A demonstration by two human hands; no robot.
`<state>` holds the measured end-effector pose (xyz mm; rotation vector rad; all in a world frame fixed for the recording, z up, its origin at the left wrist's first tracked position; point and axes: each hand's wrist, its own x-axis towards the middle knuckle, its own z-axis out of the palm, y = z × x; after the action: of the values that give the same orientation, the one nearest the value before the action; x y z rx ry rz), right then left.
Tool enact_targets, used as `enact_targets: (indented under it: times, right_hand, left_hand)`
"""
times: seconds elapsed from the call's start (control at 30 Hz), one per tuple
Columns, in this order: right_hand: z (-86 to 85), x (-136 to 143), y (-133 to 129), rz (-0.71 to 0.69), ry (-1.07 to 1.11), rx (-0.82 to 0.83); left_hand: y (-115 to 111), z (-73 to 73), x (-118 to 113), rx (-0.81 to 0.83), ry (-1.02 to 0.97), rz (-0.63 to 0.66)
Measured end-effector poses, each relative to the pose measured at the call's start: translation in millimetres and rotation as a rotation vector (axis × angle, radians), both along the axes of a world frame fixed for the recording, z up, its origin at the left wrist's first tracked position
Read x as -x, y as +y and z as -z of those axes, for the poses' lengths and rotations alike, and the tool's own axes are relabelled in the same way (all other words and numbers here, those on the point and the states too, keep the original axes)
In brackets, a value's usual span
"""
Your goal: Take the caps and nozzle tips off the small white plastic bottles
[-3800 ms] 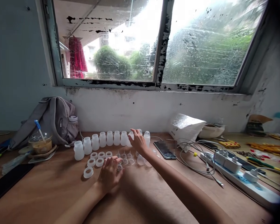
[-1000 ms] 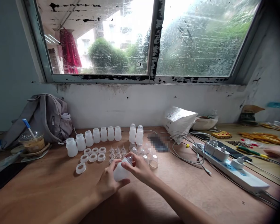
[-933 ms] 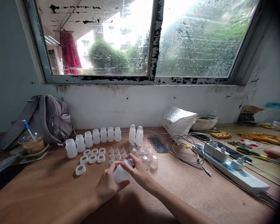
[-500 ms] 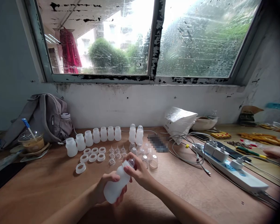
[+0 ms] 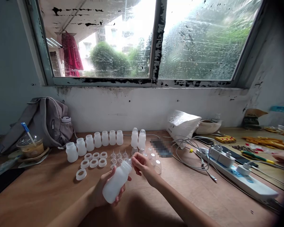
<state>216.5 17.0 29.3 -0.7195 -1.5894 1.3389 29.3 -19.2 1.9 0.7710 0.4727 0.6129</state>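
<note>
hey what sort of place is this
Probably a makeshift workbench by a window: matching baby-bottle bodies stand in a row, collar rings lie grouped in front, and a power strip holds chargers.

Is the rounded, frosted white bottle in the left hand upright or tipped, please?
Tipped: the bottle slants in the left hand, its neck angled up toward the right hand.

Head cam POV, just the one view
Sits close over the surface point(image 5: 191, 201), facing forward and down, window point(image 5: 159, 41) up top.
</note>
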Motion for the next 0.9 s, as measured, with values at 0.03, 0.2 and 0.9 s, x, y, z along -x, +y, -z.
enact_targets:
  times: [0.03,0.2,0.9]
  right_hand:
    - [0.8,0.1,0.0,-0.002,0.005,0.004]
    - [-0.3,-2.4,1.0,0.010,0.000,0.016]
    - [-5.7,-25.3,13.4,0.235,-0.403,-0.291]
  left_hand:
    - [0.1,-0.7,-0.9,0.007,0.025,0.003]
    - [1.6,-2.2,-0.9,-0.006,0.077,0.025]
    - [-0.3,-6.0,-6.3,-0.559,0.202,-0.625]
